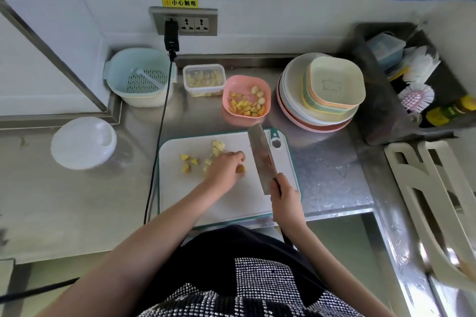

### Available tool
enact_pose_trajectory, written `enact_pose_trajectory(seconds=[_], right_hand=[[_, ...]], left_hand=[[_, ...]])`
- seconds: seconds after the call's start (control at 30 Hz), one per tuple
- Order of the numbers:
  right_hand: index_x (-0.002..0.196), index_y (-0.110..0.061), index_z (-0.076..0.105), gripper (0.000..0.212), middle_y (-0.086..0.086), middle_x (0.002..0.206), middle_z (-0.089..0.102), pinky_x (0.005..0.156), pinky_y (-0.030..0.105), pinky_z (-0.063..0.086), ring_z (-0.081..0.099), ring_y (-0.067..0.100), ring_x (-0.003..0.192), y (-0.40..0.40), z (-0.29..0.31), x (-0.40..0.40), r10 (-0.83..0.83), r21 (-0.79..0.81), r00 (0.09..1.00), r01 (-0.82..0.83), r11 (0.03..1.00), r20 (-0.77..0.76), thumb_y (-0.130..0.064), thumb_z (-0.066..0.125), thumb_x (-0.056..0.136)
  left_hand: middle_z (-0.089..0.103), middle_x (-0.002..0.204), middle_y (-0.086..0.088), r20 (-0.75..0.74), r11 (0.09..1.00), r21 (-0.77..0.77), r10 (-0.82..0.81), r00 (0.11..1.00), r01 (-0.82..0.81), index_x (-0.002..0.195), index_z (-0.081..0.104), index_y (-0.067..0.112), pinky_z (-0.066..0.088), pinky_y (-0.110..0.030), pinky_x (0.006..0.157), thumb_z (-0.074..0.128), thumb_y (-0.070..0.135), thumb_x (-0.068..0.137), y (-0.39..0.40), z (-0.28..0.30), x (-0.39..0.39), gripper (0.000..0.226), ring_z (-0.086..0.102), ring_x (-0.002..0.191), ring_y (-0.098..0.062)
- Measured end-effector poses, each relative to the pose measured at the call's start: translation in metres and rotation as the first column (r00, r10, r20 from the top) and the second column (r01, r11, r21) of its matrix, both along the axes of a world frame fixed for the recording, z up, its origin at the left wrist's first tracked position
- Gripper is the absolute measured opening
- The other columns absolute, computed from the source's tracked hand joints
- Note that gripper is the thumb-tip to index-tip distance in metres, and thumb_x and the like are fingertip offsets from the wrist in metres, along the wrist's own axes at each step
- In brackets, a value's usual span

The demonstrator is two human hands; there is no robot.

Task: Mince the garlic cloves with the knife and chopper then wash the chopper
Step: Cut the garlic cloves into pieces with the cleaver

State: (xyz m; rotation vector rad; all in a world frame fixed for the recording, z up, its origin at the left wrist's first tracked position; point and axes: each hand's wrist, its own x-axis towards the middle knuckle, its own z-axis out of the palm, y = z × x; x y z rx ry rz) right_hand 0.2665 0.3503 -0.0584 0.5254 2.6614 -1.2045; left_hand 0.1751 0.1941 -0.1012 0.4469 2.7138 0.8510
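A white cutting board (231, 201) with a teal rim lies on the steel counter in front of me. Several yellow garlic pieces (189, 161) are scattered on its far left part. My left hand (226, 167) rests on the board and pins one garlic piece (241, 169) under its fingertips. My right hand (284, 194) grips the handle of a cleaver (262, 157), whose blade stands just right of that piece. A white round chopper (83, 143) sits on the counter to the left of the board. A pink bowl (246, 96) behind the board holds more garlic.
A clear tub (204, 80) of peelings and a pale blue strainer basket (140, 76) stand at the back. A black power cable (159, 136) runs down past the board's left edge. Stacked plates and bowls (324, 90) sit at the right, beside a sink caddy (412, 85) with brushes.
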Motion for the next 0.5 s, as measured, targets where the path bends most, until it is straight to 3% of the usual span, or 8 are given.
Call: enact_pose_trajectory(seconds=[0.1, 0.23, 0.4, 0.5], right_hand=[[0.078, -0.012, 0.036, 0.023, 0.000, 0.057, 0.038, 0.049, 0.031, 0.023, 0.030, 0.016, 0.050, -0.005, 0.001, -0.001, 0.064, 0.000, 0.997, -0.064, 0.998, 0.032, -0.018, 0.038, 0.100], [0.085, -0.013, 0.037, 0.018, 0.002, 0.059, 0.045, 0.047, 0.032, 0.025, 0.037, 0.020, 0.049, -0.010, 0.000, -0.003, 0.156, 0.061, 0.986, -0.160, 0.985, 0.066, -0.022, 0.036, 0.101], [0.090, -0.015, 0.037, 0.019, 0.007, 0.066, 0.053, 0.050, 0.033, 0.031, 0.044, 0.027, 0.055, -0.015, -0.003, -0.006, 0.202, 0.110, 0.970, -0.217, 0.970, 0.136, -0.029, 0.032, 0.102], [0.092, -0.015, 0.036, 0.018, 0.010, 0.069, 0.055, 0.052, 0.034, 0.034, 0.048, 0.031, 0.059, -0.018, -0.003, -0.006, 0.207, 0.132, 0.967, -0.227, 0.965, 0.151, -0.029, 0.033, 0.103]], left_hand=[[0.063, 0.084, -0.002, -0.026, 0.999, 0.026, 0.039, 0.999, -0.039, 0.094, 0.060, 0.009, 0.042, -0.034, 0.062, 0.070, 0.037, 0.083, -0.005, 0.001, 0.008, 0.032, 0.056, 0.078, -0.020], [0.057, 0.066, -0.004, -0.266, 0.981, 0.102, 0.187, 0.946, -0.165, 0.073, 0.054, 0.009, 0.043, -0.033, 0.048, 0.046, 0.038, 0.089, -0.023, 0.008, 0.016, 0.034, 0.054, 0.068, -0.024], [0.056, 0.063, -0.007, -0.212, 0.955, 0.085, 0.297, 0.931, -0.286, 0.073, 0.056, 0.006, 0.039, -0.030, 0.048, 0.062, 0.017, 0.087, -0.044, 0.008, 0.025, 0.019, 0.054, 0.063, -0.028], [0.058, 0.066, -0.007, -0.174, 0.955, 0.059, 0.298, 0.939, -0.292, 0.075, 0.057, 0.007, 0.039, -0.030, 0.049, 0.062, 0.019, 0.088, -0.047, 0.007, 0.029, 0.019, 0.053, 0.064, -0.025]])
